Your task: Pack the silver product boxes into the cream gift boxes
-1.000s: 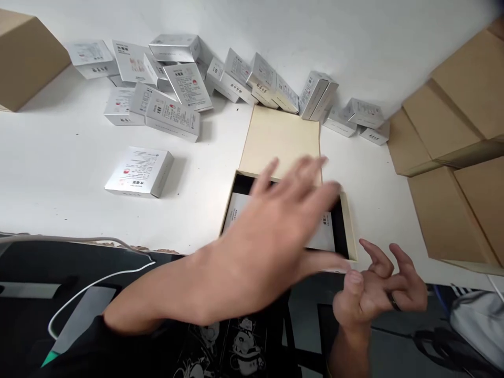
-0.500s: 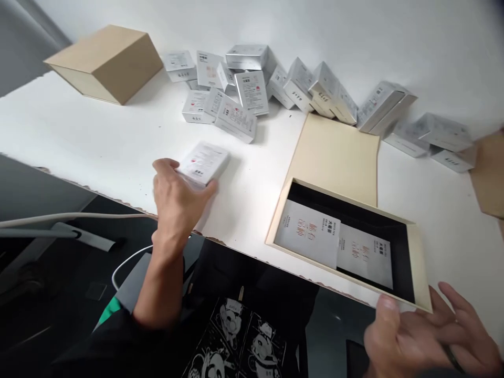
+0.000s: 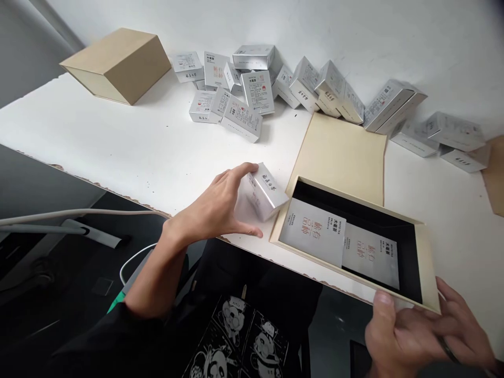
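My left hand (image 3: pixel 220 207) has hold of a small silver tea box (image 3: pixel 268 191), tilted beside the left wall of a cream gift box. A finger touches the tea box's upper edge; the thumb sticks out below it. The gift box (image 3: pixel 429 268) lies with its lid (image 3: pixel 342 152) folded back on the table. Inside, on black lining, two flat silver tea boxes, a left one (image 3: pixel 311 244) and a right one (image 3: pixel 372 262), lie side by side. At the near right corner, my right hand (image 3: pixel 425 331) grips the gift box, thumb at the front wall, fingers around the right side.
Several silver tea boxes (image 3: pixel 258 92) are heaped at the back of the white table (image 3: pixel 129 147), with more (image 3: pixel 452 131) at the right. A closed tan box (image 3: pixel 122 63) stands far left. Part of another tan box (image 3: pixel 494 173) shows at the right edge.
My left hand has carried the tea box rightward from the table's middle to the gift box's left wall, turning it onto a tilt. The right hand keeps its grip on the gift box.
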Available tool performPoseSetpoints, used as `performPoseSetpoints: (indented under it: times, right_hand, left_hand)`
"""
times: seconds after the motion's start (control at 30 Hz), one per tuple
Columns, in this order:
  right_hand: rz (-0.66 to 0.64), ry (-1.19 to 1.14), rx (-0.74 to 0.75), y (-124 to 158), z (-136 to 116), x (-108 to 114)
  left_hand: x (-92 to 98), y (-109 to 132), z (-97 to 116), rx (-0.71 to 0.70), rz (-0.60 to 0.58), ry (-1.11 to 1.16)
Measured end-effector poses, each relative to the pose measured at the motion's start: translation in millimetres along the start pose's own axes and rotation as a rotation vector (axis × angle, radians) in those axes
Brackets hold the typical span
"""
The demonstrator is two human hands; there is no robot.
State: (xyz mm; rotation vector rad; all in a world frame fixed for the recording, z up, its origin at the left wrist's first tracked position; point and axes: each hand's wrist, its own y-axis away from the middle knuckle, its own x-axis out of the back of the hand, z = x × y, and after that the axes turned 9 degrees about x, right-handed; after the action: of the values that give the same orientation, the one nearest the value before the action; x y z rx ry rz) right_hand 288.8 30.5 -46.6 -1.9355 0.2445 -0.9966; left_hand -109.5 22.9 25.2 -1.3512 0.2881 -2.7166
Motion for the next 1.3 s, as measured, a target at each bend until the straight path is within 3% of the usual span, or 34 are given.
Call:
performPoseSetpoints:
  times: [0.1, 0.27, 0.37, 0.5, 0.57, 0.63, 0.73, 0.83, 0.9, 1.0, 1.07, 1.13, 1.2, 1.3]
  right_hand:
    - [-0.027, 0.111, 0.142, -11, -16, -1]
    - [-0.022, 0.071, 0.174, -16, -21, -4]
    - [-0.022, 0.068, 0.152, -14, -22, -6]
    - [-0.008, 0.04, 0.097, -13, -24, -7]
    - [-0.012, 0.024, 0.086, -13, -24, -7]
    - [-0.019, 0.001, 0.063, -14, -24, -6]
    - [-0.034, -0.017, 0.034, -15, -24, -4]
    - [-0.036, 0.022, 0.053, -14, -23, -3]
    - [-0.037, 0.052, 0.06, -14, -22, -2]
    - [-0.04, 0.062, 0.041, -14, -23, -2]
    - [-0.028, 0.043, 0.02, -16, -25, -2]
    - [-0.004, 0.021, 0.007, -18, -26, -2]
    - [0.028, -0.002, 0.013, -19, -25, -1]
    - [0.056, -0.006, 0.019, -18, -23, 2]
  left_hand:
    - [-12.9, -5, 5, 0.013, 0.085, 0.017]
    - [-24.5, -15, 6, 0.075, 0.293, 0.153]
    - [-19.1, -22, 8, 0.099, 0.359, 0.21]
    - [2.9, -33, 24, 0.102, 0.603, 0.455]
    - [13.6, -39, 40, 0.067, 0.49, 0.602]
    - [17.2, -46, 60, 0.017, 0.256, 0.606]
    - [6.6, -58, 94, -0.074, -0.061, 0.272]
    - [-6.9, -65, 114, -0.273, -0.246, -0.06]
    - [-5.5, -64, 112, -0.352, -0.228, -0.123]
    - [11.9, -49, 89, -0.293, -0.149, -0.111]
    - [20.6, -36, 73, -0.264, -0.184, -0.127]
    - [16.4, -25, 67, -0.248, -0.233, -0.145]
    - [-0.4, -19, 77, -0.249, -0.231, -0.129]
    - [-28.9, -19, 111, -0.353, -0.307, -0.084]
